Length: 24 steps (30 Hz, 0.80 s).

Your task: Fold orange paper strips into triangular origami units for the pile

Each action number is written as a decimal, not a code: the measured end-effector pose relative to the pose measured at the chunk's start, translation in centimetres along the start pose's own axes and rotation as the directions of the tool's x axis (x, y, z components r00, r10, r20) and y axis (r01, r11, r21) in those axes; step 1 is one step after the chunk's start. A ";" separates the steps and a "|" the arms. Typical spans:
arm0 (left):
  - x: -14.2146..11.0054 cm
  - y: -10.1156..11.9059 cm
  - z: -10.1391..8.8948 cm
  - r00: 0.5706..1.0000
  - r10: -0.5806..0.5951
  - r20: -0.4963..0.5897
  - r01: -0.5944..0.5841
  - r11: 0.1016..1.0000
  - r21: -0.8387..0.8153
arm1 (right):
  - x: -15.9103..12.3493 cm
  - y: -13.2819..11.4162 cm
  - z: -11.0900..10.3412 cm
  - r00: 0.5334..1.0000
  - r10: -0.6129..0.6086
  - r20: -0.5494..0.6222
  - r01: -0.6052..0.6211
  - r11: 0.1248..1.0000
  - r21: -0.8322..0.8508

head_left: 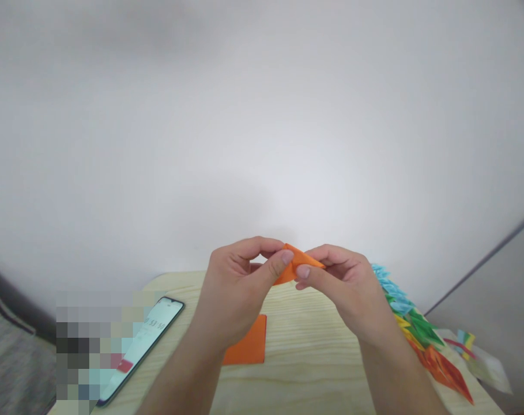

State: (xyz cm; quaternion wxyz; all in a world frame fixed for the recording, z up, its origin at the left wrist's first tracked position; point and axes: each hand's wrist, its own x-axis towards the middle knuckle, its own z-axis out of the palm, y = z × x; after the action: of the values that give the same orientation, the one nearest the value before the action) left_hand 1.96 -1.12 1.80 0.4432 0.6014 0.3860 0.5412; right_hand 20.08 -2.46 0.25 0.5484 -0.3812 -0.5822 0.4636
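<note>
A small folded piece of orange paper (305,260) is pinched between both hands above the table. My left hand (247,276) grips its left part, thumb on the near face and fingers behind. On the other side, my right hand (342,276) holds the lower right part between thumb and fingers. The paper comes to a point at the right. Below my left hand, a flat orange square of paper (248,344) lies on the table, partly hidden by the left wrist.
On the pale wooden table (309,369) a phone (144,346) lies at the left, a blurred patch beside it. Folded paper pieces in blue, green, yellow and orange (421,328) line the right edge. A clear bag (482,363) is beyond them. A white wall (262,127) rises behind.
</note>
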 end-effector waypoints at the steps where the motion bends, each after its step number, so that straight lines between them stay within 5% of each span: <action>1: 0.0 0.0 0.0 1.000 -0.012 0.006 0.012 1.000 0.006 | 0.1 0.1 -0.1 1.000 0.000 0.002 0.000 1.000 0.000; 12: 0.3 -0.1 -0.2 0.995 -0.079 0.063 0.080 0.997 -0.019 | -0.3 0.0 -0.8 0.999 -0.043 -0.015 0.038 0.974 -0.221; 24: 0.2 -0.4 -0.7 0.986 -0.066 0.153 0.055 0.996 0.074 | -0.2 0.2 -0.7 0.998 0.042 0.057 -0.033 0.989 -0.144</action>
State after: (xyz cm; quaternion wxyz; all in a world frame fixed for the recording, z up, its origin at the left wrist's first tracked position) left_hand 1.26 -0.74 1.52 0.4669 0.6447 0.3871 0.4653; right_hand 20.82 -2.51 -0.07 0.4933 -0.4164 -0.6227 0.4421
